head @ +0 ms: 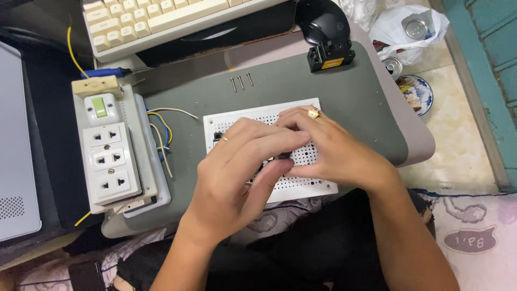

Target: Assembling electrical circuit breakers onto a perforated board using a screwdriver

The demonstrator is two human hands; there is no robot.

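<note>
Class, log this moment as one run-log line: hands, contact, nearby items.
left hand: on white perforated board | right hand: on board, ring worn | grip: unclear | nearby: three screws, outlet panel

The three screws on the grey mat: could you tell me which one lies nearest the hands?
The left screw, the end one toward the socket strip; it sits slightly lower than the other two, so closer to the left hand on the perforated board.

The perforated board looks like matt white plastic, dotted with fine holes. Under it the mat is a dull grey, smooth sheet. The socket strip is glossy white plastic. Three screws are bare shiny metal. The keyboard is cream plastic, slightly satin.
</note>
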